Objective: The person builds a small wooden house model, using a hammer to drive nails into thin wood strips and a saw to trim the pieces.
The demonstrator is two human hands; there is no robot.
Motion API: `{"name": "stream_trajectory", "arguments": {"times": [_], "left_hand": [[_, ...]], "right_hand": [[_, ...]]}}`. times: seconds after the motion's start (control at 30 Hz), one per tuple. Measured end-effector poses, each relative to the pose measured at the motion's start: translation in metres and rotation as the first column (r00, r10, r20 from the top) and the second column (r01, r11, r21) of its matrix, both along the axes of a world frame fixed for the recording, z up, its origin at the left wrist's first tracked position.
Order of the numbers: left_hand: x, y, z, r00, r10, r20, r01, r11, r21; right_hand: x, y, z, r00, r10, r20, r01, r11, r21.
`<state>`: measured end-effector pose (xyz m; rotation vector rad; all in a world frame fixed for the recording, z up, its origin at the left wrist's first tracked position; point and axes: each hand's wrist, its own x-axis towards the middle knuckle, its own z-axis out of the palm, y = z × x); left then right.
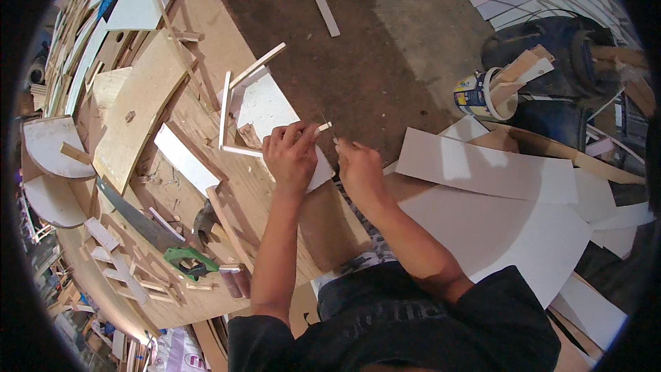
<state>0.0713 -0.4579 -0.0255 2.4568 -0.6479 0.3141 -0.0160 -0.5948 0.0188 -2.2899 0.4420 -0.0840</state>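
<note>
My left hand (290,157) is closed on an open frame of thin wooden strips (225,110), near the edge of the workbench. One strip's pale end (323,127) sticks out past its fingers. Close beside that end, my right hand (361,169) is closed on a thin, dark, blade-like tool (334,135); its exact kind is too small to make out. Under the frame lies a white board (265,107), partly covered by my left hand.
On the wooden workbench (210,21) lie a handsaw with a green handle (189,262), a hammer (205,223), a white-faced block (184,158) and wood scraps. White panels (482,172) are stacked at right. A bucket of offcuts (475,93) stands by a dark barrel (544,48).
</note>
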Motion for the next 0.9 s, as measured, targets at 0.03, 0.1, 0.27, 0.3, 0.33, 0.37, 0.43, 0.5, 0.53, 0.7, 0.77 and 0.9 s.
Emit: {"name": "stream_trajectory", "arguments": {"times": [0.03, 0.1, 0.27, 0.3, 0.33, 0.37, 0.43, 0.5, 0.53, 0.7, 0.77, 0.9], "left_hand": [[0.001, 0.001, 0.0, 1.0, 0.016, 0.003, -0.016, 1.0, -0.012], [0.002, 0.003, -0.002, 1.0, 0.011, 0.002, -0.011, 1.0, 0.005], [0.006, 0.001, -0.005, 1.0, 0.004, 0.006, -0.004, 1.0, 0.006], [0.005, 0.002, -0.004, 1.0, -0.004, -0.009, 0.004, 1.0, 0.009], [0.004, 0.002, -0.002, 1.0, -0.013, -0.024, 0.013, 1.0, 0.011], [0.002, 0.001, -0.001, 0.999, -0.016, -0.027, 0.017, 1.0, 0.014], [0.003, 0.001, 0.0, 1.0, 0.013, -0.011, -0.012, 0.999, 0.041], [0.003, 0.0, 0.001, 1.0, 0.016, -0.023, -0.015, 0.999, 0.036], [0.002, 0.001, 0.001, 0.999, 0.022, -0.038, -0.021, 0.999, 0.032], [0.004, 0.0, 0.002, 1.0, 0.023, -0.017, -0.022, 0.999, 0.045], [0.003, -0.003, 0.004, 1.0, 0.017, -0.023, -0.016, 0.998, 0.056], [0.006, 0.0, 0.001, 0.999, 0.029, -0.017, -0.028, 0.999, 0.038]], "right_hand": [[-0.004, 0.0, -0.001, 1.0, -0.022, 0.005, 0.022, 0.999, 0.025], [-0.012, 0.002, -0.008, 0.999, -0.043, 0.001, 0.043, 0.998, 0.049], [-0.007, 0.0, -0.037, 0.995, -0.033, 0.089, 0.036, 0.999, -0.022], [-0.005, 0.001, -0.039, 0.996, -0.036, 0.086, 0.038, 0.999, -0.019], [-0.003, 0.003, -0.04, 0.99, -0.042, 0.134, 0.044, 0.999, -0.007], [-0.003, 0.003, -0.041, 0.982, -0.05, 0.181, 0.05, 0.999, 0.004], [-0.019, 0.005, -0.05, 0.974, -0.053, 0.22, 0.05, 0.999, 0.018], [-0.02, 0.002, -0.055, 0.964, -0.051, 0.26, 0.045, 0.999, 0.028], [-0.009, -0.001, -0.049, 0.979, -0.033, 0.202, 0.03, 0.999, 0.019], [-0.01, 0.001, -0.049, 0.991, -0.025, 0.135, 0.024, 1.0, 0.01], [-0.023, 0.003, -0.053, 0.966, -0.076, 0.246, 0.061, 0.996, 0.071], [0.002, -0.003, -0.038, 0.986, -0.018, 0.167, 0.013, 0.999, 0.033]]}}
